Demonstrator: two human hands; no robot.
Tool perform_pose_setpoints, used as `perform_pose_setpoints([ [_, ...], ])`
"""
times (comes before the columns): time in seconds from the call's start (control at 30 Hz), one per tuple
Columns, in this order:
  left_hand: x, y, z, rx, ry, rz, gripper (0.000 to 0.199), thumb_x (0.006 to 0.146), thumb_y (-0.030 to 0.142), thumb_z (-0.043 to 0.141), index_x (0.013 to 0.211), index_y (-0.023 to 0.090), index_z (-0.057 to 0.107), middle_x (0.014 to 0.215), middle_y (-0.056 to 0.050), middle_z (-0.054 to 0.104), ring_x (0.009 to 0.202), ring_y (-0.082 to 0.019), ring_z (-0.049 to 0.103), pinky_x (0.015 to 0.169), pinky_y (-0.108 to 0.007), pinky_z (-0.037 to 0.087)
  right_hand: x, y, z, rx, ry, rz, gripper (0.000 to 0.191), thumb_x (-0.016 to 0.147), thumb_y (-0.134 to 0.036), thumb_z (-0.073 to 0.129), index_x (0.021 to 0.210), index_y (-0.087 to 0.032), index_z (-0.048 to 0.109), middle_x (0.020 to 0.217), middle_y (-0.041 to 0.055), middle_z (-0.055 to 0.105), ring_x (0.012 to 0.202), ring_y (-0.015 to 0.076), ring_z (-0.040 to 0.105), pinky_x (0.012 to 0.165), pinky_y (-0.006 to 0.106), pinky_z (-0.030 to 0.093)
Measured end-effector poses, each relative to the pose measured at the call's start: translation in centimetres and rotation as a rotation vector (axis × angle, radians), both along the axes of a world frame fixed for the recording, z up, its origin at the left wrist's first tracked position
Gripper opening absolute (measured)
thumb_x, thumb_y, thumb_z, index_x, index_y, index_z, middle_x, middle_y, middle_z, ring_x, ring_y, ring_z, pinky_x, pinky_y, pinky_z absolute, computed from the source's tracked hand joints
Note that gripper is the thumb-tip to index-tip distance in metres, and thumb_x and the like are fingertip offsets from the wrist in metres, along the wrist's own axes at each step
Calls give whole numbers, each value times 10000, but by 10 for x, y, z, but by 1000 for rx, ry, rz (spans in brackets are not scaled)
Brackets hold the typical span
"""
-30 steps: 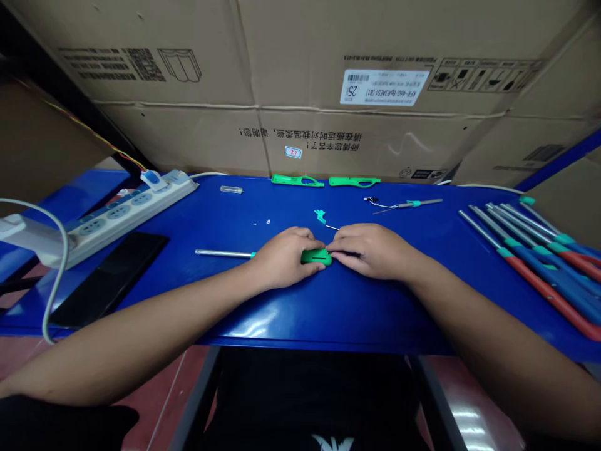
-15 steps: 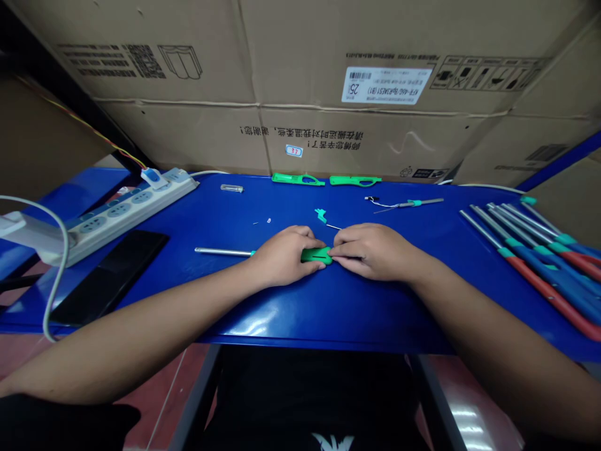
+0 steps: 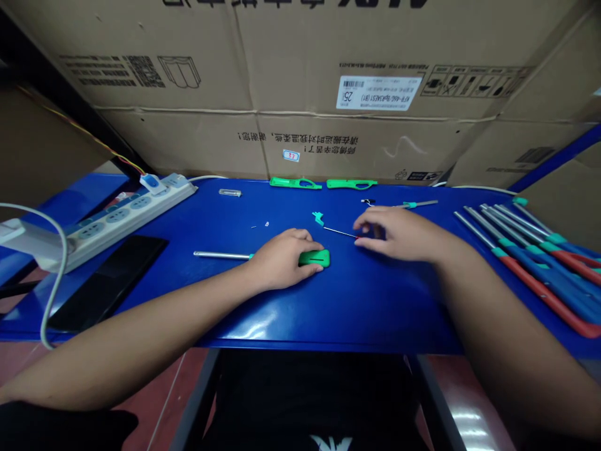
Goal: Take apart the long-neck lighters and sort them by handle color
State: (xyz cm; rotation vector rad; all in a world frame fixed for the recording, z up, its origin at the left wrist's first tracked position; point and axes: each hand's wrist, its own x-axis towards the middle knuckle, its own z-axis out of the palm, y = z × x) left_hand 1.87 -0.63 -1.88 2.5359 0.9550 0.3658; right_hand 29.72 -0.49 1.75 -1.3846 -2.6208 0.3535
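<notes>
My left hand (image 3: 282, 258) lies over a green plastic handle piece (image 3: 315, 257) on the blue table, its fingers wrapped on the piece's left end. A steel rod with a teal collar (image 3: 220, 255) lies behind that hand. My right hand (image 3: 399, 233) is off the green piece, farther right. Its thumb and forefinger are at the red-tipped end of a thin metal wire (image 3: 340, 232), and I cannot tell whether they pinch it. The wire's other end reaches toward a small teal clip (image 3: 318, 218).
Two green handle halves (image 3: 295, 183) (image 3: 351, 183) lie at the table's far edge, beside a small clear tube (image 3: 230, 192) and a teal-collared tool (image 3: 420, 203). Several red and blue handled rods (image 3: 530, 266) lie right. A power strip (image 3: 126, 216) and black tablet (image 3: 107, 282) lie left.
My right hand has lifted off the green piece and moved right and away, uncovering the length of the wire. My left hand stays on the green piece.
</notes>
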Motion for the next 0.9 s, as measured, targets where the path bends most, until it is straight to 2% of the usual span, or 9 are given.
perform_pose_setpoints([
  [0.1, 0, 0, -1, -4, 1, -1, 383, 885, 387, 691, 1226, 214, 717, 1095, -84, 678, 1015, -245, 621, 934, -399, 500, 22, 10, -1, -48, -86, -115, 386, 776, -557, 728, 933, -206, 698, 933, 69, 695, 821, 226, 627, 696, 333, 457],
  [0.23, 0, 1, -1, -13, -16, -7, 379, 881, 380, 692, 1218, 209, 722, 1097, -88, 679, 1022, -248, 621, 945, -408, 497, 27, 14, -4, -145, -165, -156, 236, 775, -424, 709, 884, -215, 697, 888, 46, 707, 749, 206, 619, 651, 328, 442],
  [0.3, -1, 2, -1, -20, -11, -2, 386, 881, 382, 692, 1224, 206, 719, 1102, -90, 676, 1034, -252, 620, 951, -410, 496, 26, 11, 0, -137, -126, -160, 161, 781, -364, 679, 835, -213, 690, 848, 40, 705, 716, 195, 617, 634, 326, 448],
  [0.37, -1, 2, -1, -24, -2, 4, 398, 880, 385, 696, 1232, 201, 717, 1112, -92, 671, 1043, -254, 617, 955, -408, 493, 26, 8, 7, -83, 31, -149, 161, 782, -372, 684, 827, -217, 689, 847, 39, 707, 741, 199, 640, 673, 335, 489],
  [0.43, -1, 2, -2, -22, -2, 3, 399, 877, 384, 701, 1231, 201, 718, 1112, -90, 671, 1041, -253, 617, 959, -404, 490, 23, 3, 13, -42, 292, -153, 200, 796, -411, 708, 868, -226, 691, 907, 47, 726, 828, 215, 679, 768, 356, 539],
  [0.53, 0, 0, -2, -14, -16, -17, 390, 877, 382, 705, 1224, 202, 723, 1096, -84, 676, 1030, -246, 619, 960, -397, 489, 12, -3, 16, -88, 724, -157, 268, 836, -461, 731, 964, -230, 690, 1025, 65, 754, 933, 227, 716, 875, 394, 575],
  [0.6, 0, -1, -4, -4, -25, -35, 391, 880, 386, 704, 1223, 197, 723, 1088, -83, 679, 1026, -244, 619, 961, -396, 488, 0, -7, 13, -120, 921, -137, 281, 867, -464, 727, 1011, -226, 688, 1026, 61, 765, 924, 219, 735, 887, 416, 592],
  [0.7, 1, -3, -5, 5, -33, -51, 394, 889, 398, 696, 1229, 200, 721, 1081, -83, 680, 1026, -242, 618, 959, -392, 488, -18, -13, 6, -118, 1051, -89, 265, 897, -438, 719, 1055, -227, 695, 986, 42, 774, 891, 206, 751, 867, 416, 617],
  [0.9, 1, -3, -4, 5, -27, -66, 376, 896, 391, 693, 1213, 193, 728, 1060, -87, 678, 1025, -246, 611, 945, -398, 491, -38, -20, -4, -150, 1105, 49, 239, 922, -395, 706, 1092, -226, 713, 1009, 47, 781, 900, 202, 760, 837, 393, 639],
])
